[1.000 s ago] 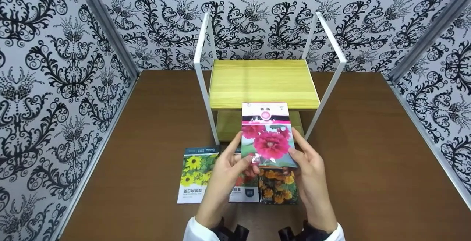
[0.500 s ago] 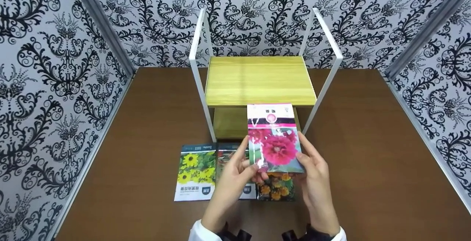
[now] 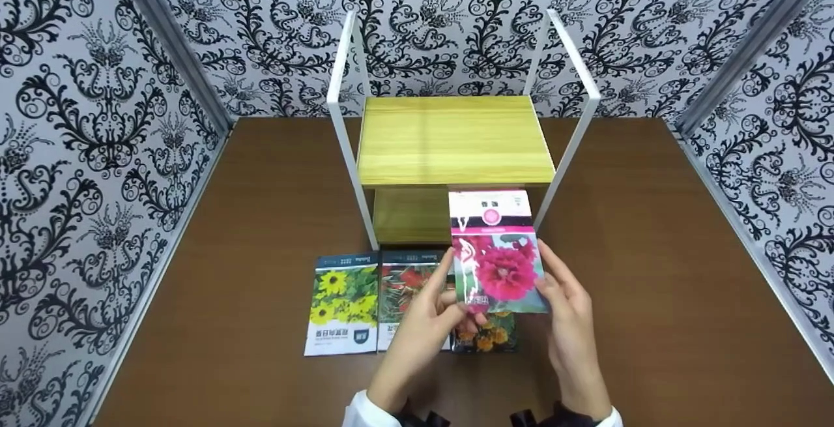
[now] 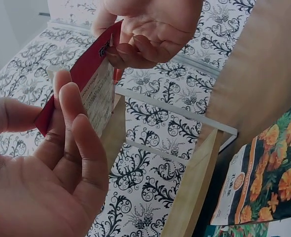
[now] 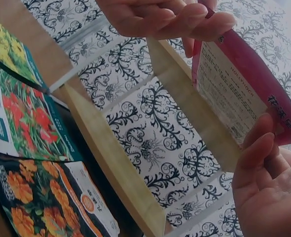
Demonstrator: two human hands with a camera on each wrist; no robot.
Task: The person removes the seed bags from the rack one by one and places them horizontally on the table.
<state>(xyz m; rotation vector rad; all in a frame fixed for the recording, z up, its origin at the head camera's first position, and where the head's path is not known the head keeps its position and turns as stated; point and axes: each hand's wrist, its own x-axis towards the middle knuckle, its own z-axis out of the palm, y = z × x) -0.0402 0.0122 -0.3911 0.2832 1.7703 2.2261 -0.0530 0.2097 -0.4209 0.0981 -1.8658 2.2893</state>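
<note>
A seed packet (image 3: 505,274) with a large pink hollyhock on its front is held up between both hands, in front of the shelf. My left hand (image 3: 420,329) pinches its lower left edge, thumb in front and fingers behind. At the opposite edge, my right hand (image 3: 573,323) grips it the same way. The left wrist view shows the packet's red and cream printed back (image 4: 98,89). Below it on the table lie packets of yellow flowers (image 3: 345,303), red flowers (image 3: 404,283) and orange marigolds (image 3: 495,336), side by side. The marigold packet is partly hidden by the held one.
A two-tier shelf (image 3: 456,143) with pale wood boards and white metal side frames stands behind the packets on the brown table (image 3: 651,283). Patterned black-and-white walls (image 3: 98,153) enclose the table at the back and sides.
The hollyhock packet and both hands have shifted right and slightly down in the head view, uncovering more of the red flower packet. The whole scene has slid a little left and up.
</note>
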